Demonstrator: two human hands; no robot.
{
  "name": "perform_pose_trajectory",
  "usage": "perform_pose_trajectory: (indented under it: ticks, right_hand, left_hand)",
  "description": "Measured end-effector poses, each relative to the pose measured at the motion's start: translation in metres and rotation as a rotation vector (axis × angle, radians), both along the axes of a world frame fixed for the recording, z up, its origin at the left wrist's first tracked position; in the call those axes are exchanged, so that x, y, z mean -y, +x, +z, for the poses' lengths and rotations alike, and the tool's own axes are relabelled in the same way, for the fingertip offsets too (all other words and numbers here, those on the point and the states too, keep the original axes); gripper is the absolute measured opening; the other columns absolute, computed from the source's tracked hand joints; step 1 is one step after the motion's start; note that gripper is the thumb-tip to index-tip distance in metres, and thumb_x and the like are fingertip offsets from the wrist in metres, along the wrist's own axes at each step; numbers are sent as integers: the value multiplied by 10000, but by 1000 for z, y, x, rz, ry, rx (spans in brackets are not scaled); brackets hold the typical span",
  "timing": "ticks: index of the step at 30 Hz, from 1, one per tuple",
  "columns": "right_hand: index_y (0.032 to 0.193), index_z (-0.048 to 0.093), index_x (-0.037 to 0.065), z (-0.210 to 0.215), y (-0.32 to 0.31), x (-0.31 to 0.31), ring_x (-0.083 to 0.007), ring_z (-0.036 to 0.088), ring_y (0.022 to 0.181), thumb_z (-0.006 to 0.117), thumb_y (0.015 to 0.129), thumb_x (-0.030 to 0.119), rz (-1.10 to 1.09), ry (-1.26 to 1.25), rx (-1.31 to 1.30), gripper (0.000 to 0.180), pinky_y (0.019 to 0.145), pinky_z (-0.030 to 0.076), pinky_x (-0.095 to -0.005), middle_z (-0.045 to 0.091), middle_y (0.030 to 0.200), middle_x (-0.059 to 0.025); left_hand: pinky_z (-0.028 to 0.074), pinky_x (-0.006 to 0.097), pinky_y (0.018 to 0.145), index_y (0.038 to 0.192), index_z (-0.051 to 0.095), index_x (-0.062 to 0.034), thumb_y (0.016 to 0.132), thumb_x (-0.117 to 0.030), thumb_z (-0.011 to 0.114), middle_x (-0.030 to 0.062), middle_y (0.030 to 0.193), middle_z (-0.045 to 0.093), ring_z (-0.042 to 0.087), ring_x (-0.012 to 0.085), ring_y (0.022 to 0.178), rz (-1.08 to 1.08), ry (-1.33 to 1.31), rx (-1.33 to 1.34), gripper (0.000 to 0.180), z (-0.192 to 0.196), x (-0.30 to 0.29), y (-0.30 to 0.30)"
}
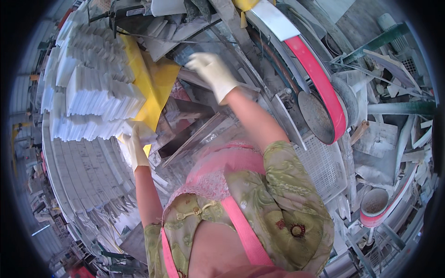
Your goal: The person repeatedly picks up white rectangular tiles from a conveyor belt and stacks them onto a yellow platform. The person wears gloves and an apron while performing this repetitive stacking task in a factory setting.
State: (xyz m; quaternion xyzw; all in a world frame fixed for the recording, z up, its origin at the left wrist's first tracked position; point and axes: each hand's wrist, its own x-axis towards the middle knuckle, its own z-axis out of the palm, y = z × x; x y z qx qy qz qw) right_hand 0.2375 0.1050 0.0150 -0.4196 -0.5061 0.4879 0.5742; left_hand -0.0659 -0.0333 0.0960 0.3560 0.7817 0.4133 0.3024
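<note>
My left hand (135, 147), in a pale glove, is at the near right corner of a tall stack of white stone tiles (99, 95). Its fingers close on a white tile (143, 131) there, partly hidden by the hand. My right hand (212, 74), also gloved, is raised over the cluttered bench, to the right of a yellow sheet (150, 90). The fingers of this hand are loosely bent and slightly blurred, with nothing visible in them.
A belt machine with a red and white belt (320, 78) curves along the right, around a round wheel (316, 116). Below it lies a perforated grey tray (325, 167). Broken slabs and green beams (396, 109) fill the far right. Long stacked strips (85, 169) support the tiles.
</note>
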Motion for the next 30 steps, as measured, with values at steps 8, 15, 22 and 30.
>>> perform_pose_trajectory:
  ticks: [8, 15, 22, 30]
  right_hand:
    - [1278, 656, -49, -113, 139, -130, -320, 638, 1243, 592, 943, 205, -438, -131, -37, 425, 1079, 462, -371, 680, 1289, -228]
    - [1456, 520, -2, -140, 140, -205, -345, 598, 1303, 583, 865, 106, -537, -141, 369, 604, 1108, 438, -377, 635, 1352, -262]
    - [1567, 347, -3, -103, 149, -207, -311, 465, 1435, 657, 837, 77, -269, -275, 101, 797, 1154, 376, -338, 466, 1551, -228]
    - [1553, 379, 72, -124, 150, -239, -249, 530, 1310, 681, 833, 147, -354, -526, -214, 784, 1098, 399, -334, 497, 1492, -163]
  left_hand:
    - [576, 350, 838, 1510, 400, -33, 931, -336, 660, 138, 1362, 570, 677, 217, 1036, 118, -49, 58, 704, 12, -3, 27]
    - [609, 372, 710, 1571, 327, -23, 879, -312, 750, 172, 1369, 563, 664, 283, 1112, 137, -67, 122, 861, -6, -13, 0]
    - [619, 394, 677, 1580, 317, -39, 876, -310, 756, 176, 1370, 559, 664, 302, 1117, 182, -89, 133, 873, 1, -17, 16]
    - [632, 430, 643, 1583, 314, -68, 883, -315, 745, 181, 1380, 552, 670, 327, 1109, 185, -31, 47, 859, -30, -18, -26]
